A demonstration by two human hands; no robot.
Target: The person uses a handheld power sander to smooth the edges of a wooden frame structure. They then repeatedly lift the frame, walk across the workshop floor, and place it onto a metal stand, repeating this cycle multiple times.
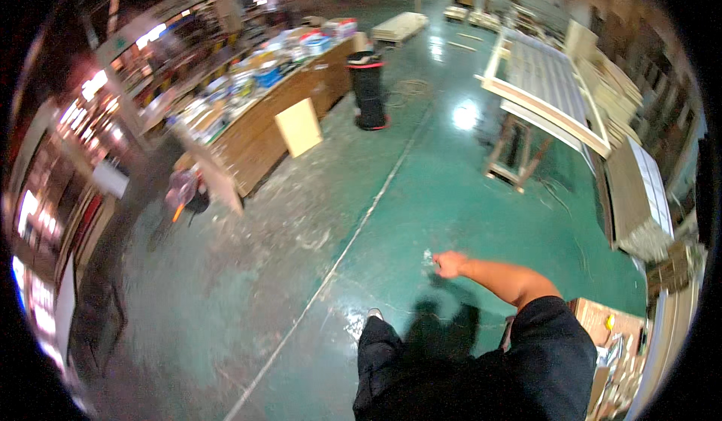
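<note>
My right arm reaches forward over the green floor [421,218], with my right hand [449,264] at its end. The fingers look curled together. A small pale patch [428,258] shows just beyond them; whether it is something in the hand or a mark on the floor, I cannot make out. Nothing else is within touch of this hand. My left hand is out of the picture. Below, a dark trouser leg and a light shoe tip [375,313] show on the floor.
A cluttered wooden workbench [263,146] runs along the left, a yellowish board [298,127] leaning on it. A black bin [368,94] stands at its far end. On the right, a framed panel [545,82] rests on a trestle [515,154], with stacked boards [639,195] beside it.
</note>
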